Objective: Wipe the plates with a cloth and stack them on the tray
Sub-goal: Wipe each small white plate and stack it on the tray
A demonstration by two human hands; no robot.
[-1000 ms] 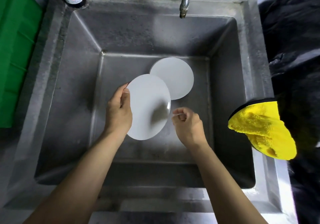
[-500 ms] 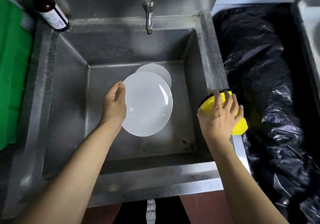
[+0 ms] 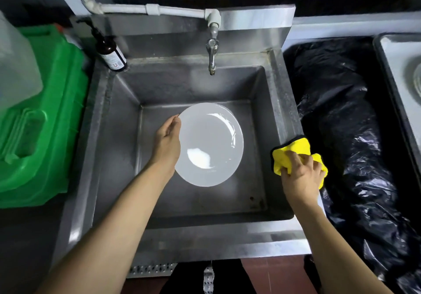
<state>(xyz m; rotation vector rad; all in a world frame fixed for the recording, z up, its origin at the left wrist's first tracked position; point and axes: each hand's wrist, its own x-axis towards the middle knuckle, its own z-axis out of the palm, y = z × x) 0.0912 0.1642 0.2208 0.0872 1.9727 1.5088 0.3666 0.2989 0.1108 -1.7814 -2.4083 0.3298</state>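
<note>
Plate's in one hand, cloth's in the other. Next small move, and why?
Probably bring the yellow cloth left onto the plate and start wiping. The right hand grips the cloth at the sink rim, apart from the plate, which the left hand holds by its left edge.

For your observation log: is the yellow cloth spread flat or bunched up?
Bunched up: the right hand grips the yellow cloth crumpled at the sink rim.

White plate (image 3: 210, 144), yellow black-edged cloth (image 3: 289, 154), green container (image 3: 45, 123).
</note>
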